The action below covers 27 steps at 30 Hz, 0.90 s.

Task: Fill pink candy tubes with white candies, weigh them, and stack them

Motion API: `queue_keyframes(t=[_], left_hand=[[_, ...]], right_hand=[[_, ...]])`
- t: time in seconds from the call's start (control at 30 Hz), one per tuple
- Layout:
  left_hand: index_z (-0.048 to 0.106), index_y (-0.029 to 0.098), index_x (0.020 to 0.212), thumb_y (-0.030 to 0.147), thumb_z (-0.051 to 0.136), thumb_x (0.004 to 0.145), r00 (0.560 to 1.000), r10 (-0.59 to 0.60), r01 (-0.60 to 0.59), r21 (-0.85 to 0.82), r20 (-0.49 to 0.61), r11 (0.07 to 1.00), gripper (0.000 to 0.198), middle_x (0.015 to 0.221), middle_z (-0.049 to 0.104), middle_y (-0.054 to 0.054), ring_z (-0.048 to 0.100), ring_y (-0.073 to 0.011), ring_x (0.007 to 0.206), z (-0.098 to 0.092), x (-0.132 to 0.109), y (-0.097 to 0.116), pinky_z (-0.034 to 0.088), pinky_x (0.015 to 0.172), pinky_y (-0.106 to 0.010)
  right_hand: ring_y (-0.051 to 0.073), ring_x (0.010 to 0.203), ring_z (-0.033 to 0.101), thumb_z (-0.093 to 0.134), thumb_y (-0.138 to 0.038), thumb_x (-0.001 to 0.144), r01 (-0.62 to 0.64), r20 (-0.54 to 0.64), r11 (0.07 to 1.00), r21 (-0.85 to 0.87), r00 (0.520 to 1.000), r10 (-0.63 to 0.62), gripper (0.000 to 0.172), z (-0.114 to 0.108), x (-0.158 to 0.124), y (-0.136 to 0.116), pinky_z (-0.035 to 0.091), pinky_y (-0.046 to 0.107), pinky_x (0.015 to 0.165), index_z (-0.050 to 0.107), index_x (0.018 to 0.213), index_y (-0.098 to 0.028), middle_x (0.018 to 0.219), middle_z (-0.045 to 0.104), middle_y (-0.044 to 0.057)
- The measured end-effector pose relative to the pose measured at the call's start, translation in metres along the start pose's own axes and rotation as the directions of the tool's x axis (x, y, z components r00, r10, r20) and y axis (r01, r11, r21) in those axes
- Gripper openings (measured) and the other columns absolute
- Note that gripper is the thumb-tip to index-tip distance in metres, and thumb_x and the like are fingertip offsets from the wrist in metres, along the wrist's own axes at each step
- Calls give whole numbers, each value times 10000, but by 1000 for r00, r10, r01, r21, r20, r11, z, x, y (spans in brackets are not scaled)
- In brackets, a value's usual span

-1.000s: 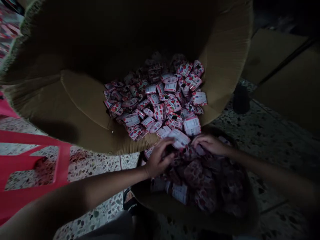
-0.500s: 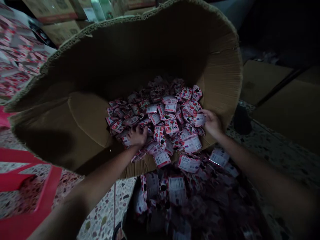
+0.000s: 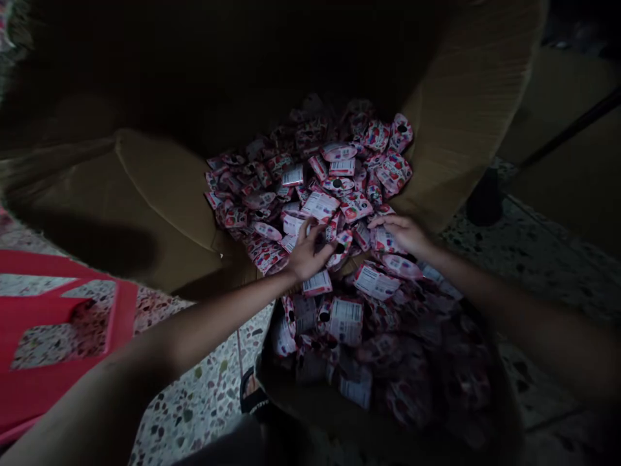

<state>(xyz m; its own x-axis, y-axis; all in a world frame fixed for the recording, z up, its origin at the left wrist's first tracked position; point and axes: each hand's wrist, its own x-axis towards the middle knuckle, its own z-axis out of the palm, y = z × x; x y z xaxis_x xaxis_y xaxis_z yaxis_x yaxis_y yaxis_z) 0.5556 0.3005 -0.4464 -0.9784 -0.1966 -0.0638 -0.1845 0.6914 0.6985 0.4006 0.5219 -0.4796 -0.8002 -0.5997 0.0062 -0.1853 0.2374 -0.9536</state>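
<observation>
A big cardboard box (image 3: 165, 188) lies tipped toward me, with several small pink-and-white snack packets (image 3: 334, 175) heaped at its mouth. Below it a dark, lower container (image 3: 490, 401) holds more packets (image 3: 347, 320). My left hand (image 3: 305, 249) rests on the heap at the box's lip, fingers curled over packets. My right hand (image 3: 400, 233) lies palm down on packets at the lip's right side, fingers bent around them. Both hands touch the pile; what lies under the palms is hidden.
A red plastic stool (image 3: 58, 336) stands at the left on the speckled terrazzo floor (image 3: 194, 401). A black sandal (image 3: 250, 391) shows under the container. Brown cartons (image 3: 577, 149) and a dark small object (image 3: 482, 197) sit to the right.
Both hands have drawn back from deeper in the box to its lip, dragging packets toward the lower container. The view has tilted down again.
</observation>
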Motion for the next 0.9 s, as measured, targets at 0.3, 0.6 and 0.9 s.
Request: queue_keyframes(t=[0.3,0.6,0.9], left_hand=[[558,237,1148,368,575,834,925,320,-308,-90,205,947,340,1528,236,-61,304,-250,1380,10,-60,21,292,1132,-422],[487,228,1238,339,550,860,889,326,-281,-179,323,943,398,1459,387,-108,357,-258,1355,-11,-104,30,327,1105,-453],[552,211,1111,323,462,915,953,298,-278,256,-45,926,243,1140,603,-82,523,-227,1128,-65,-97,-20,424,984,-406]], right_hand=[[183,896,608,609,-359,673,-302,123,901,312,953,278,241,19,-83,-30,434,310,896,708,819,-194,901,700,34],[229,960,622,706,-361,641,-457,255,825,332,885,389,242,-23,-115,-35,431,345,935,721,808,-188,923,708,74],[167,647,562,541,-384,694,-335,128,934,125,939,320,265,-17,-106,1,445,292,647,685,797,-186,671,626,19]])
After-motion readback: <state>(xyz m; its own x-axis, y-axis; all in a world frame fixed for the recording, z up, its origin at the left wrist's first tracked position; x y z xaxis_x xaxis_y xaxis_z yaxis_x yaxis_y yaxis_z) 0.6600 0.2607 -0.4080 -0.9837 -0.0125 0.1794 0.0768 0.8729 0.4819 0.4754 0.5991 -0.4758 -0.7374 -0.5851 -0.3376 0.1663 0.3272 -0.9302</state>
